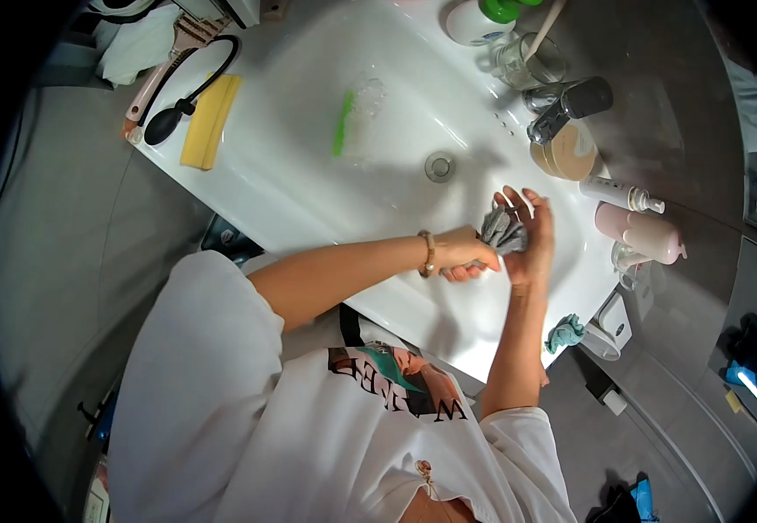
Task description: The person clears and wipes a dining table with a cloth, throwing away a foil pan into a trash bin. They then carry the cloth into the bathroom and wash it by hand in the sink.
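My left hand [465,253], with a beaded bracelet at its wrist, is closed around a crumpled grey cloth [504,232]. The cloth bulges out of the fist and rests against the palm of my right hand [532,240]. That right hand is turned palm inward, its fingers apart and loosely bent. Both hands are above the near right part of the white sink [308,200]. Farther off in the basin, a crinkled clear plastic wrapper with a green strip [343,125] lies left of the drain [440,166].
A yellow cloth [211,122], a black rubber bulb with hose [166,125] and a pink-handled brush [153,85] lie on the left rim. The faucet [570,105], a tan-lidded jar [564,152], pink bottles [640,234] and a teal cloth [565,332] line the right side.
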Demonstrator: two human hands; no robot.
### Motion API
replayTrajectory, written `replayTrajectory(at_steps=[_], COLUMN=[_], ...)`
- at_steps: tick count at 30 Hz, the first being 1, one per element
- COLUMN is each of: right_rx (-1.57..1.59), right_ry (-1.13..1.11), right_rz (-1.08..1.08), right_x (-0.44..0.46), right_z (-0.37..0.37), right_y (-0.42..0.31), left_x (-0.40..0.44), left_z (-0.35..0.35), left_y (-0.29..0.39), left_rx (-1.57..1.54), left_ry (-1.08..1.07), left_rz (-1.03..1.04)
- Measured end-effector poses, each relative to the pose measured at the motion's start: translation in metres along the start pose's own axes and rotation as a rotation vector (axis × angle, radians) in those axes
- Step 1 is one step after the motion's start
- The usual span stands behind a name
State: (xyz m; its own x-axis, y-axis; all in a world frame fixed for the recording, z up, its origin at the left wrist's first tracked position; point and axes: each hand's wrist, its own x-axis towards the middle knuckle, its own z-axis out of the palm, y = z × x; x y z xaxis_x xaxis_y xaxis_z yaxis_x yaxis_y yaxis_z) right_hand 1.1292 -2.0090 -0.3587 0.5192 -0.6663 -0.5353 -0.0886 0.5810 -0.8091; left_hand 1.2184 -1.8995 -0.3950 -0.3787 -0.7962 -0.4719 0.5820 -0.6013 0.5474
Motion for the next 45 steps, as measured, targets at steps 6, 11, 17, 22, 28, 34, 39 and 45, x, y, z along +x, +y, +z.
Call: replayTrajectory(at_steps=[6, 11, 17, 22, 28, 34, 39, 45], right_rx=[0.456, 0.832, 0.555, 0.075, -0.360, -0.394, -0.388, -0.340], right_ry=[-0.951, -1.410, -1.093, -0.544, -0.153, 0.078, 0.231, 0.298], right_rz=[0.078, -0.099, -0.154, -0.095, -0.229, -0.353, -0.361, -0.346], right_x=[-0.005, -0.033, -0.055, -0.068, -0.044, -0.022, -0.009, 0.007], right_z=[0.018, 0.058, 0.060, 0.052, 0.055, 0.041, 0.027, 0.026], right_y=[0.005, -0.012, -0.061, -0.068, -0.033, 0.014, 0.035, 0.044], left_x=[-0.009, -0.033, -0.050, -0.058, -0.005, 0.011, 0.043, 0.050], left_z=[0.066, 0.082, 0.088, 0.073, 0.032, 0.018, 0.003, -0.006], left_y=[-0.026, 0.005, 0.027, 0.037, 0.004, -0.020, -0.045, -0.043], left_rx=[-0.940, -0.905, -0.881, -0.348, 0.330, 0.374, 0.544, 0.703], left_ry=[-0.977, -1.096, -1.108, -0.361, 0.301, 0.600, 0.714, 0.827], left_rz=[0.042, 0.316, 0.306, 0.255, 0.671, 0.566, 0.637, 0.563])
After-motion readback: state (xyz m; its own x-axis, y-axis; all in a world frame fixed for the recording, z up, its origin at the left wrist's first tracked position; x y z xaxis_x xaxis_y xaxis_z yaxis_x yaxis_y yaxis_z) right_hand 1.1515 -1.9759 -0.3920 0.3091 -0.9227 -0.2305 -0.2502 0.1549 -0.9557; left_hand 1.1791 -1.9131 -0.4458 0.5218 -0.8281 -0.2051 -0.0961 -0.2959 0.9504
